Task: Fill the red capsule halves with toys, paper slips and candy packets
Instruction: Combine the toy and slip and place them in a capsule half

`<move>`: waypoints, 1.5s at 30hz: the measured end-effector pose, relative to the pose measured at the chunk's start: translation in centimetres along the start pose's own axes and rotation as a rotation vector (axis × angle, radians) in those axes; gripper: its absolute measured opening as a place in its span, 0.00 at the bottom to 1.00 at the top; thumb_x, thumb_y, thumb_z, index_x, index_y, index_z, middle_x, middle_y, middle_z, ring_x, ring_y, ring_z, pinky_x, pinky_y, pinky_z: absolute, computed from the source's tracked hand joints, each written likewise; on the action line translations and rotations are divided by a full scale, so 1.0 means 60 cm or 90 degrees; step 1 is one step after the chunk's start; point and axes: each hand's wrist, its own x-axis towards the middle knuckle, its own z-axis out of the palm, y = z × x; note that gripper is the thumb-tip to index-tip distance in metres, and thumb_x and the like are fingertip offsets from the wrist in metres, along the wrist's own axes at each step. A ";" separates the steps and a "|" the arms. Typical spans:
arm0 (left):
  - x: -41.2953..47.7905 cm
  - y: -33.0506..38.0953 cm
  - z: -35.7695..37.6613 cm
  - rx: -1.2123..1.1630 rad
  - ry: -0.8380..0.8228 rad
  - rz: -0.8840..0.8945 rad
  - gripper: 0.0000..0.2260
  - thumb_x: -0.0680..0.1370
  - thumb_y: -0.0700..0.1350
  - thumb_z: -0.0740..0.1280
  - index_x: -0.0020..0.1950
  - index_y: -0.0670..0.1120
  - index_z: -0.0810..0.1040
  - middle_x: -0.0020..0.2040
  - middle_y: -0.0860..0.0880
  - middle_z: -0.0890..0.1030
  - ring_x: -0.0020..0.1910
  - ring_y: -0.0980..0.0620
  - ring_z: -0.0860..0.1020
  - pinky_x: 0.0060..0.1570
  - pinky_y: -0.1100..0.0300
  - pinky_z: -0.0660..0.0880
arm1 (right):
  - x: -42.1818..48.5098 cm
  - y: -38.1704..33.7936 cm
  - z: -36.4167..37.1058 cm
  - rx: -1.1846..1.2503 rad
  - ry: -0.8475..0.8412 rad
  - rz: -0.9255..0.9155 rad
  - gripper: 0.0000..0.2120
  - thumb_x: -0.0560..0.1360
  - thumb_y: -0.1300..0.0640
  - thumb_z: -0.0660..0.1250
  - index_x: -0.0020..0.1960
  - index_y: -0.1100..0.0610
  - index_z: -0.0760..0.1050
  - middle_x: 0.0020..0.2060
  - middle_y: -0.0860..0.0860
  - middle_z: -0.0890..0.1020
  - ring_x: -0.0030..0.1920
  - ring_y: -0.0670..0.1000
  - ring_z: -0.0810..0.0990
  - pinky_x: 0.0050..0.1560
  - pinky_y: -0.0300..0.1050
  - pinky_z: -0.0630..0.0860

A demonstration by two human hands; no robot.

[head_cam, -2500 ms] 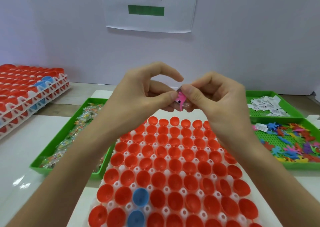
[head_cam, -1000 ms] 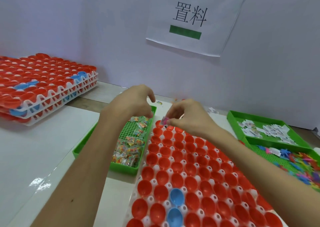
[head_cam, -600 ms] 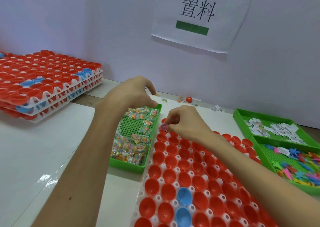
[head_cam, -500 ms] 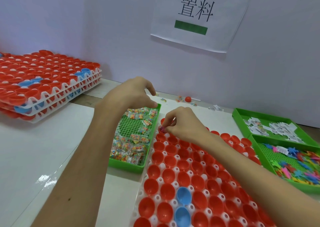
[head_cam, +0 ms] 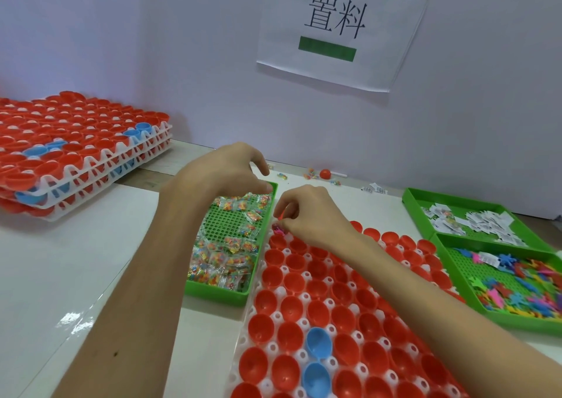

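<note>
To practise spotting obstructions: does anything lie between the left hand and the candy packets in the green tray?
Nothing visible does. The left hand hovers over the far end of the green tray, and the candy packets lie uncovered beneath it. The right hand pinches a pink toy aside, at a corner of the capsule tray.

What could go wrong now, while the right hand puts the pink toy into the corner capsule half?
The pink toy pinched by the right hand is at the far corner of the capsule tray, right beside the candy tray. If it springs out, it may fall among the candy packets. Two blue halves lie among the red halves and might be filled by mistake.
</note>
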 end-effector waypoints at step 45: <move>0.014 -0.014 0.035 -0.100 0.071 0.004 0.12 0.75 0.36 0.73 0.53 0.50 0.80 0.39 0.49 0.84 0.34 0.52 0.80 0.21 0.66 0.68 | -0.100 0.377 -0.183 -0.107 0.211 0.430 0.09 0.74 0.65 0.69 0.41 0.52 0.81 0.44 0.52 0.83 0.38 0.49 0.78 0.39 0.42 0.73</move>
